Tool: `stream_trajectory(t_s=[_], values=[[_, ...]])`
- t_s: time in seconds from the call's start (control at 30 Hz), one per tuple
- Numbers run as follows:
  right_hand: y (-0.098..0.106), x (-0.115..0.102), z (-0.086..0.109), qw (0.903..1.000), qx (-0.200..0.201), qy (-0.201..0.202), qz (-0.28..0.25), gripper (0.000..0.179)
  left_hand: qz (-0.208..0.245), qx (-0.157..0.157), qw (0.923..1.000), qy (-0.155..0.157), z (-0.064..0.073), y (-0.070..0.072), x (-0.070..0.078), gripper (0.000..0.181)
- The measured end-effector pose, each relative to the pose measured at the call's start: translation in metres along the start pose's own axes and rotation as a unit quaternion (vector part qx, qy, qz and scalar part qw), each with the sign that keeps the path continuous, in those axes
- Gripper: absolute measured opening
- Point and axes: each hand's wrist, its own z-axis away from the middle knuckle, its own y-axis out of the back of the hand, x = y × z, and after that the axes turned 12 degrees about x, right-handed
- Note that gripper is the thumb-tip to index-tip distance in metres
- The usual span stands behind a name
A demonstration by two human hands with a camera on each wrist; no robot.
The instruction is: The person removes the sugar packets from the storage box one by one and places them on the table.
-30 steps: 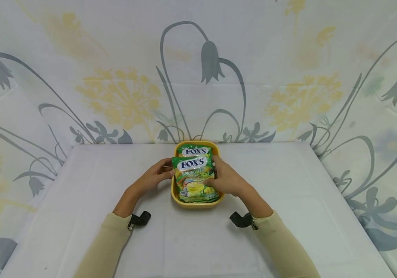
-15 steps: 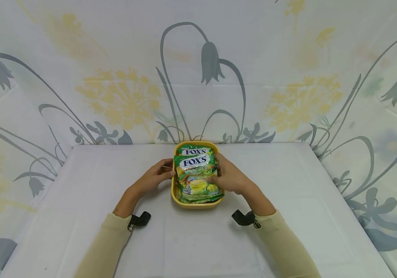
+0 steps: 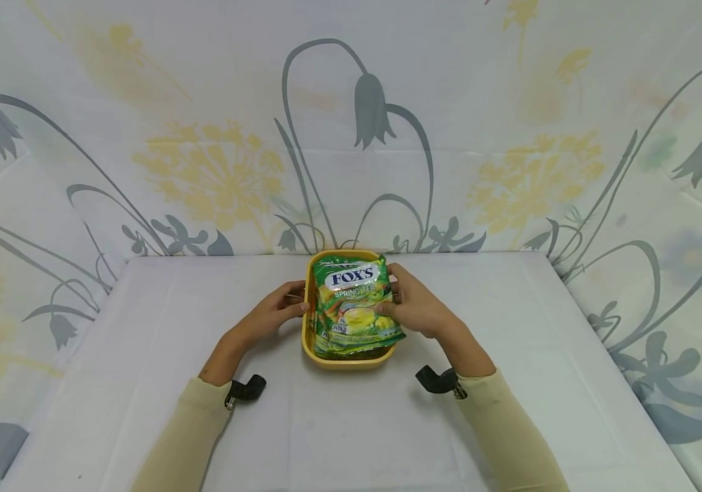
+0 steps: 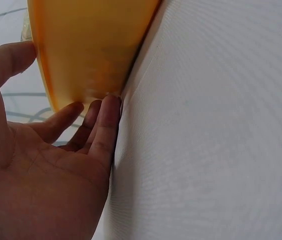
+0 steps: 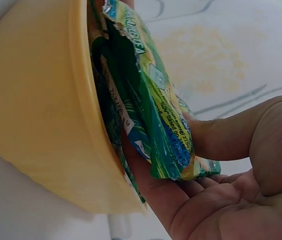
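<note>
A yellow plastic tub (image 3: 349, 365) stands on the table, with green candy packets lying in it. My right hand (image 3: 415, 304) pinches the top packet (image 3: 360, 294), labelled Fox's Spring Tea, at its right side. In the right wrist view, the thumb (image 5: 221, 137) lies on the packet's front and fingers reach behind it, close to the tub's rim. The packet is tilted over the tub and hides most of what lies below. My left hand (image 3: 270, 311) touches the tub's left side. In the left wrist view, thumb and fingertips meet the outer wall (image 4: 91, 45), fingers loosely bent.
A white cloth covers the table (image 3: 339, 430). Just behind the tub rises a flower-printed backdrop (image 3: 222, 178). Each wrist wears a small black camera mount (image 3: 437, 380).
My right hand has shifted right and slightly away from me, bringing the top packet along and tilting it. It now covers the label of the packet behind. My left hand has stayed put.
</note>
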Motion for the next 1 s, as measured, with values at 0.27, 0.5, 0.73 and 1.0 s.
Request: stream_trajectory(t_s=[0.27, 0.5, 0.73, 1.0], values=[[0.013, -0.001, 0.0, 0.9994, 0.017, 0.004, -0.029, 0.058, 0.0, 0.001, 1.0, 0.0, -0.001, 0.0, 0.0, 0.065], [0.027, -0.003, 0.0, 0.9983, 0.043, -0.008, -0.038, 0.061, -0.001, 0.001, 1.0, 0.004, 0.0, 0.001, 0.0, 0.066], [0.041, -0.002, 0.0, 0.997, 0.064, -0.009, -0.044, 0.061, -0.003, 0.0, 1.0, 0.004, 0.0, 0.001, -0.001, 0.067], [0.056, 0.006, -0.003, 0.995, 0.088, -0.008, -0.048, 0.06, -0.002, 0.001, 1.0, 0.008, 0.0, 0.002, 0.0, 0.069]])
